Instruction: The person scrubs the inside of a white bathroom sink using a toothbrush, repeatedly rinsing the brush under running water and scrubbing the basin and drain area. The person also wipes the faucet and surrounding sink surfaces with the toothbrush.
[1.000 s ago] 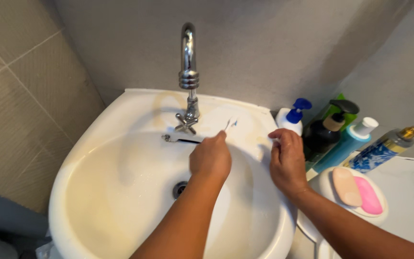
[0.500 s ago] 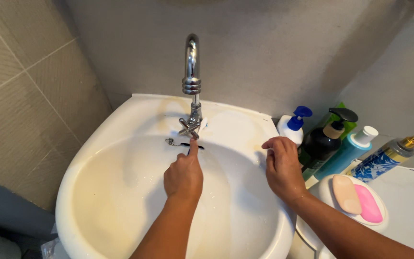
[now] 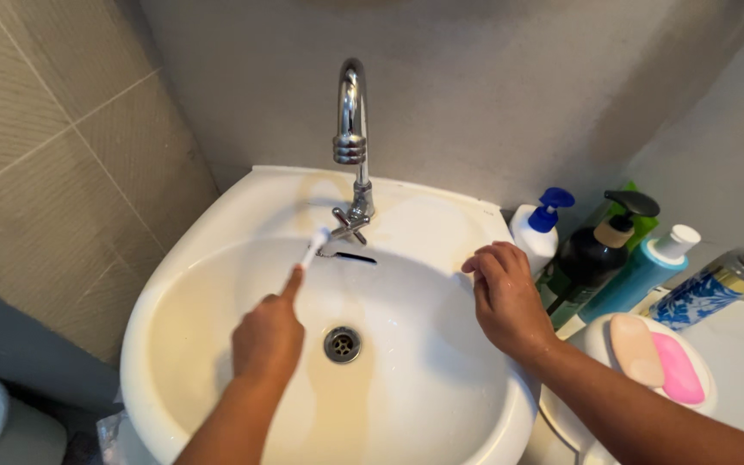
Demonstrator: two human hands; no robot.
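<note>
Left hand (image 3: 267,337): closed around a toothbrush (image 3: 313,248), bristles up against the basin's back wall, just left of the tap (image 3: 352,146).
Right hand (image 3: 503,297): fingers loosely curled, holding nothing, resting on the sink (image 3: 217,224) rim.
Beside it: white pump bottle (image 3: 537,231).

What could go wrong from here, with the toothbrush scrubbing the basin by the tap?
The left hand grips the toothbrush by its end only, so it might slip on the wet sink. The right hand leans on the rim beside the crowded pump bottle and could knock it over.
</note>
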